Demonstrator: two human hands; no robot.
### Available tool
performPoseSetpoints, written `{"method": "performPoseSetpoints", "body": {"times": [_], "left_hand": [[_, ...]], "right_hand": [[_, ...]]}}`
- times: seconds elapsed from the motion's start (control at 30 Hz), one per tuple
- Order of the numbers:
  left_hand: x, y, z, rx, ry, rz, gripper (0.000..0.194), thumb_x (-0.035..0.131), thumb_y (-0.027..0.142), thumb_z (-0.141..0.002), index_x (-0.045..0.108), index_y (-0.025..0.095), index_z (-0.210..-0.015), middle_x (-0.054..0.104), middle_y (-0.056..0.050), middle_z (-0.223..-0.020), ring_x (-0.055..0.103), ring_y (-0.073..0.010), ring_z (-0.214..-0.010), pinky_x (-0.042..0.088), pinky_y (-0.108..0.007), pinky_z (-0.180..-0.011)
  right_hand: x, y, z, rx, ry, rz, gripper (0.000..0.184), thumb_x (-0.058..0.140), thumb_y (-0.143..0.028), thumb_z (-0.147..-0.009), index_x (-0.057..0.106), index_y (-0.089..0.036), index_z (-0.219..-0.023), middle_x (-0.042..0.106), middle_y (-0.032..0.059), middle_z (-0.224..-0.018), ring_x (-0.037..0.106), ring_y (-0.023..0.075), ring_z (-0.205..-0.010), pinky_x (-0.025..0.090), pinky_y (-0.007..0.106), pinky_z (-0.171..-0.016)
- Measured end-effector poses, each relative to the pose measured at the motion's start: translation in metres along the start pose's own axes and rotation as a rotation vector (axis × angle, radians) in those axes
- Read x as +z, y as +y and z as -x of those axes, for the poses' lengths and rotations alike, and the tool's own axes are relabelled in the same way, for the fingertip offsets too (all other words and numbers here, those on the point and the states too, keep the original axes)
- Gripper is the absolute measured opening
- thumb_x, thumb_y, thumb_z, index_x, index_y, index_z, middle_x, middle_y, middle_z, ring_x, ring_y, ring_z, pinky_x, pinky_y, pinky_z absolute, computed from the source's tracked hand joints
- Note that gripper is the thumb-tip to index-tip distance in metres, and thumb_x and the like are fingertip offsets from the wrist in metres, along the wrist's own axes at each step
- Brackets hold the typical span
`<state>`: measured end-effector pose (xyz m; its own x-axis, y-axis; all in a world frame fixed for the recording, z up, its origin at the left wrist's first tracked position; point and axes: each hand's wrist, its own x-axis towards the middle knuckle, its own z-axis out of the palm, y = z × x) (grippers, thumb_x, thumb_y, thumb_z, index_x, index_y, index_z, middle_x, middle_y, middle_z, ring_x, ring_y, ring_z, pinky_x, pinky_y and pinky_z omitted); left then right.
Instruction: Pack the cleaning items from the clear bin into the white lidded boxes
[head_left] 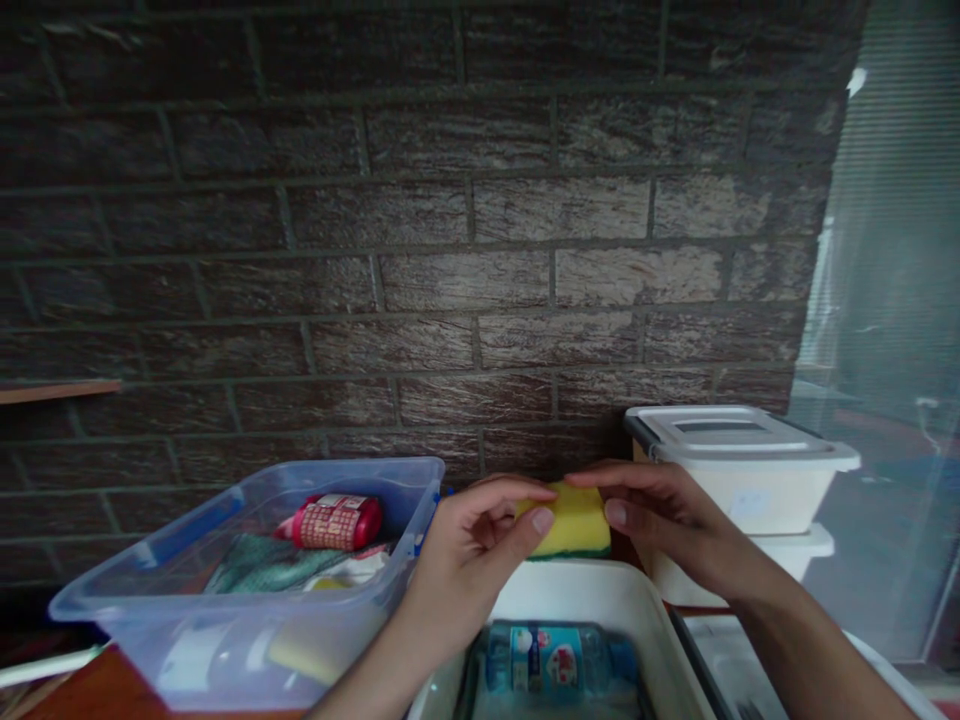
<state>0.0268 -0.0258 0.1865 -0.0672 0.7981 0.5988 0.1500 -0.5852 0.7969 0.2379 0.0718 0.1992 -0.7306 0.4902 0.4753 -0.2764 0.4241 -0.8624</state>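
Observation:
My left hand and my right hand both pinch a yellow sponge with a green underside, one at each end. They hold it above the far rim of a white tub. Inside that tub lies a clear bottle with a blue label.
A clear blue plastic bin at the left holds a red packet, a green cloth and other items. Two stacked white lidded boxes stand at the right. A dark brick wall rises close behind, with a window at the right.

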Motion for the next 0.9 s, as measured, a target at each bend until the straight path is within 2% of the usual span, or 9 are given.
{"method": "performPoseSetpoints", "body": {"times": [0.23,0.37,0.47,0.57,0.67,0.73,0.8,0.83,0.9], "left_hand": [[0.000,0.004,-0.003,-0.017,0.009,0.013,0.015,0.075,0.030,-0.089,0.080,0.021,-0.098,0.079,-0.003,-0.089,0.070,-0.0149,-0.078,0.054,-0.020,-0.068],[0.000,0.003,-0.003,-0.022,0.017,-0.020,0.014,0.074,0.029,-0.089,0.080,0.020,-0.098,0.080,-0.004,-0.090,0.071,-0.0146,-0.078,0.054,-0.019,-0.067],[-0.001,0.000,-0.003,-0.030,0.012,-0.025,0.014,0.075,0.028,-0.088,0.080,0.020,-0.099,0.080,-0.004,-0.095,0.071,-0.0142,-0.081,0.054,-0.019,-0.069],[-0.001,-0.003,-0.004,-0.053,0.011,0.006,0.016,0.075,0.028,-0.088,0.080,0.020,-0.101,0.080,-0.004,-0.095,0.071,-0.0143,-0.083,0.055,-0.019,-0.072],[-0.001,-0.004,-0.004,-0.074,0.014,0.015,0.016,0.076,0.029,-0.088,0.080,0.019,-0.098,0.080,-0.003,-0.091,0.072,-0.0141,-0.082,0.055,-0.019,-0.073],[-0.002,-0.002,-0.005,-0.072,0.019,0.005,0.015,0.076,0.029,-0.088,0.081,0.018,-0.097,0.081,-0.003,-0.090,0.072,-0.0138,-0.081,0.055,-0.018,-0.072],[-0.002,-0.001,-0.005,-0.064,0.022,0.006,0.014,0.075,0.028,-0.088,0.081,0.019,-0.097,0.081,-0.003,-0.091,0.073,-0.0139,-0.082,0.056,-0.018,-0.073],[-0.002,0.000,-0.005,-0.062,0.023,0.011,0.013,0.075,0.027,-0.088,0.081,0.019,-0.097,0.081,-0.003,-0.092,0.073,-0.0140,-0.083,0.056,-0.017,-0.073],[-0.003,0.000,-0.006,-0.065,0.020,0.029,0.014,0.075,0.027,-0.089,0.081,0.020,-0.098,0.081,-0.002,-0.092,0.073,-0.0135,-0.084,0.055,-0.017,-0.074]], "right_hand": [[-0.001,0.000,-0.001,-0.028,-0.022,-0.012,0.032,0.072,-0.032,-0.093,0.073,-0.028,-0.125,0.074,0.0065,-0.123,0.070,0.0234,-0.109,0.059,0.035,-0.090],[-0.001,0.005,-0.001,-0.034,-0.018,-0.018,0.034,0.074,-0.029,-0.091,0.072,-0.027,-0.125,0.072,0.0075,-0.123,0.067,0.0225,-0.110,0.058,0.032,-0.088],[0.001,0.008,-0.001,-0.070,0.025,0.047,0.034,0.079,-0.026,-0.087,0.075,-0.027,-0.121,0.070,0.0080,-0.122,0.068,0.0210,-0.102,0.058,0.029,-0.080],[0.002,0.009,-0.001,-0.143,0.107,0.120,0.018,0.078,-0.026,-0.087,0.081,-0.026,-0.105,0.068,0.0080,-0.122,0.068,0.0142,-0.079,0.057,0.024,-0.063],[0.001,0.009,-0.002,-0.158,0.190,0.153,0.011,0.072,-0.029,-0.093,0.080,-0.022,-0.095,0.072,0.0061,-0.101,0.059,0.0080,-0.057,0.049,0.021,-0.049],[-0.001,0.009,-0.002,-0.123,0.236,0.164,0.016,0.066,-0.032,-0.097,0.077,-0.020,-0.098,0.068,0.0021,-0.076,0.057,0.0086,-0.053,0.046,0.021,-0.048],[-0.002,0.008,-0.002,-0.090,0.258,0.163,0.020,0.062,-0.034,-0.100,0.075,-0.020,-0.101,0.061,-0.0014,-0.062,0.056,0.0097,-0.052,0.044,0.021,-0.048],[-0.002,0.007,-0.002,-0.090,0.248,0.156,0.020,0.062,-0.035,-0.100,0.075,-0.019,-0.102,0.062,-0.0011,-0.064,0.056,0.0097,-0.053,0.045,0.021,-0.049],[-0.001,0.005,-0.001,-0.117,0.188,0.146,0.016,0.067,-0.032,-0.097,0.075,-0.020,-0.104,0.069,0.0031,-0.084,0.060,0.0098,-0.060,0.048,0.022,-0.053]]}}
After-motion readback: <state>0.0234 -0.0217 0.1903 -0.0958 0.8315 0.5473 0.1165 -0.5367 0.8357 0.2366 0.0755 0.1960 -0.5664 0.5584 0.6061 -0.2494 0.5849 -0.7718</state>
